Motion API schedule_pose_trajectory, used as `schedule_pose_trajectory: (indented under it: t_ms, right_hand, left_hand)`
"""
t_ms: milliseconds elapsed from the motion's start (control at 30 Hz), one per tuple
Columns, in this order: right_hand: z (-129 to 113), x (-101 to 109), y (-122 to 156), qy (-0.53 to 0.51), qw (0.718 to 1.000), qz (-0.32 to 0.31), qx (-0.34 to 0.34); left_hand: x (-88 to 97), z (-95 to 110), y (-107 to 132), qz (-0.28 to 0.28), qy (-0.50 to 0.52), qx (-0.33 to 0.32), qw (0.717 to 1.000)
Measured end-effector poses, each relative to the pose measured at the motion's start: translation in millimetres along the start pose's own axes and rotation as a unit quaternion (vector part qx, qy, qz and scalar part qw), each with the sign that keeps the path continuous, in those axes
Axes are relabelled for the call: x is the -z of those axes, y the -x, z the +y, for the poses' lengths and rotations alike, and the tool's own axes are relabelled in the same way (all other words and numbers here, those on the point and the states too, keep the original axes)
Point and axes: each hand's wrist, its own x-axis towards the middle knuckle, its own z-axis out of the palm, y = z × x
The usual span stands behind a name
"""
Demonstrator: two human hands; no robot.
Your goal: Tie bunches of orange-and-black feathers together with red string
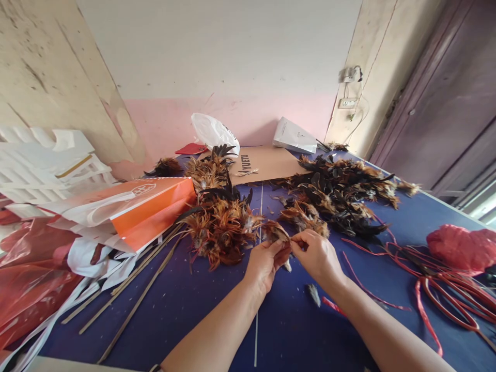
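Observation:
My left hand [267,262] pinches a small bunch of brown feathers [275,231] over the middle of the blue table. Close against it, my right hand [314,256] has its fingertips pressed together at the right end of the same bunch. What lies between the right fingertips is too small to make out. Just left of the hands is a heap of reddish-brown feathers [222,225]. Beyond my right hand sits a small brown feather clump [304,216], and a larger pile of black and brown feathers [341,188] spreads behind it. A grey feather tuft [313,294] lies near my right wrist.
At left an orange and white bag [151,212] rests by several thin sticks [143,294]. Pink plastic string [422,258] and a red plastic bundle [463,248] lie at right. Cardboard [271,163], a white plastic bag [213,132] and a white box [294,135] are by the wall.

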Motion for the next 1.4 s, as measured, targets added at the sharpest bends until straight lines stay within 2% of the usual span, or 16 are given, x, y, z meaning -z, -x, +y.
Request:
schedule_pose_trajectory:
  t_ms: [200,400,533,667,833,967,1100,1233,1400]
  right_hand:
    - [-4.7,0.2,4.1,0.089,0.995,0.013,0.036]
    - [0.3,-1.1,0.9,0.02,1.0,0.004,0.014]
    - [1.1,0.8,0.3,0.012,1.0,0.004,0.017]
    - [-0.4,2.8,1.7,0.06,0.998,0.013,0.032]
    - [-1.6,2.6,3.5,0.149,0.985,0.023,0.082]
    - [-2.4,1.8,4.9,0.158,0.982,0.01,0.1]
    - [-2.7,1.2,3.9,0.11,0.99,-0.003,0.084]
    - [1.6,-1.3,0.1,-0.013,1.0,-0.012,0.023]
    - [6.7,-2.5,-4.4,-0.122,0.99,-0.043,-0.053]
  left_hand:
    - [-1.8,-5.8,0.8,-0.014,-0.009,-0.032,0.999]
    - [-1.3,-2.0,1.3,-0.017,0.012,-0.013,1.0]
    - [0.6,2.6,0.0,-0.016,0.018,-0.01,1.0]
    - [0.3,2.0,0.8,-0.022,0.011,-0.02,1.0]
    - [-1.8,-3.1,1.7,-0.03,-0.013,-0.054,0.998]
    - [-0.6,-4.2,-0.2,-0.02,-0.027,-0.06,0.998]
    - [-0.1,-1.5,-0.9,-0.003,-0.033,-0.055,0.998]
    - [-2.2,2.1,0.8,0.012,-0.026,-0.035,0.999]
    - [-3.2,4.6,0.9,0.021,-0.021,-0.032,0.999]
